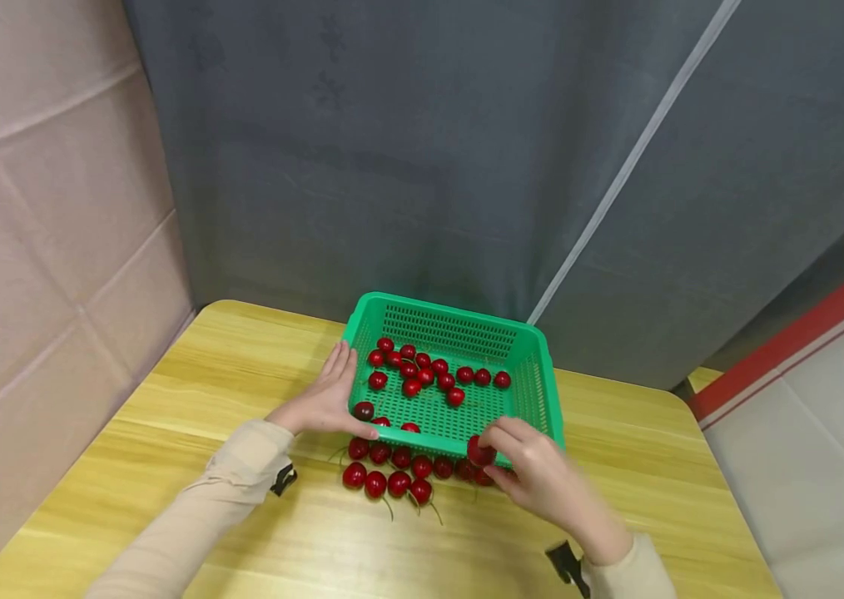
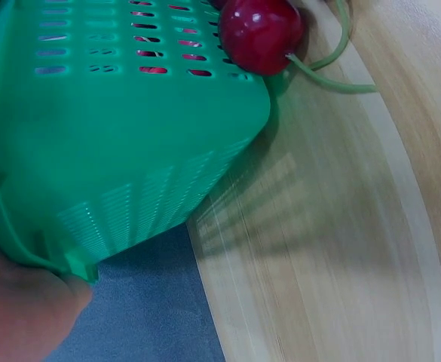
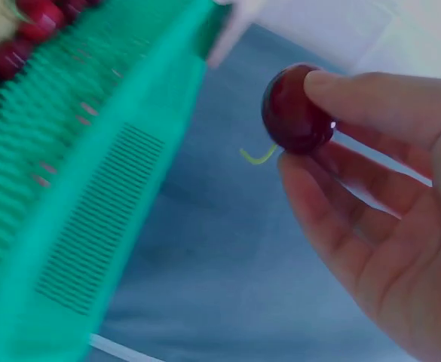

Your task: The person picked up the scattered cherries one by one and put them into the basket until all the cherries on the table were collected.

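A green plastic basket [image 1: 452, 313] with slotted walls stands on the table, several red cherries [image 1: 425, 376] spread over its bottom. My left hand [image 1: 322, 401] rests on the basket's front left corner, fingers straight along the left rim and thumb along the front one. Between thumb and fingers, my right hand [image 1: 534, 462] pinches a single dark red cherry [image 3: 295, 109] over the right part of the front rim. A thin yellow-green stem [image 3: 258, 157] hangs from that cherry in the right wrist view. Several more cherries [image 1: 398, 482] lie in rows on the table before the basket.
The wooden table [image 1: 257, 358] has rounded back corners. A dark grey curtain [image 1: 362, 166] hangs behind it, close to the basket's back. Pale panelled walls [image 1: 40, 274] flank it, and a red strip [image 1: 804, 333] runs along the right side.
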A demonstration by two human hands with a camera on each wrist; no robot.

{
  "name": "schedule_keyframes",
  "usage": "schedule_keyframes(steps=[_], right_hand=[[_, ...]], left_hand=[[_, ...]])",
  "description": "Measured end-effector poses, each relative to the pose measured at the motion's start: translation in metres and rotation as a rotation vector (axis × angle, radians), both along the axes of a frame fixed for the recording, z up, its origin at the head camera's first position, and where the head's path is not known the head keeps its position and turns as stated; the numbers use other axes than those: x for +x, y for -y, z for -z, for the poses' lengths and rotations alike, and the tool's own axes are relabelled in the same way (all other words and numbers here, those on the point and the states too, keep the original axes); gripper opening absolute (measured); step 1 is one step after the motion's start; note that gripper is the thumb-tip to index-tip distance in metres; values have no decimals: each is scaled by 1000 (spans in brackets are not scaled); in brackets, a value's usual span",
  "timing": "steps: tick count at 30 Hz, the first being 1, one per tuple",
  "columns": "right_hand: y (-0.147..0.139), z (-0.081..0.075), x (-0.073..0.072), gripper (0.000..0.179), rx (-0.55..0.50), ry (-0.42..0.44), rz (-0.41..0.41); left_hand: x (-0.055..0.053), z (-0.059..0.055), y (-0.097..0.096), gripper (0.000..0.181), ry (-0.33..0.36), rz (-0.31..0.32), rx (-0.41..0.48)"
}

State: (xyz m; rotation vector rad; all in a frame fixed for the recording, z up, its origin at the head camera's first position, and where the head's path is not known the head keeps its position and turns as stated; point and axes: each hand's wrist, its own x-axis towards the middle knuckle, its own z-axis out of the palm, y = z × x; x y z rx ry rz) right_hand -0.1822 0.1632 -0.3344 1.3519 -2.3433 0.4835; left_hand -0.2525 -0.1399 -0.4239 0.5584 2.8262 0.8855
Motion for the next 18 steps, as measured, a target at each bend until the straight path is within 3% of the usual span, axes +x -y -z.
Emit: schedule_keyframes(steps=[4, 8, 13, 18], right_hand=[[1, -25, -33, 31, 24, -20, -40], [7, -35, -83, 25, 98, 97, -8], [19, -28, -150, 19, 235, 286, 130], [28, -9, -192, 16, 255, 405, 238]], left_hand=[[0, -1, 0, 134, 6, 1, 1], [0, -1, 0, 134, 17, -1, 3], [0, -1, 1, 135, 20, -1, -4], [0, 0, 0, 135, 6, -8, -13]])
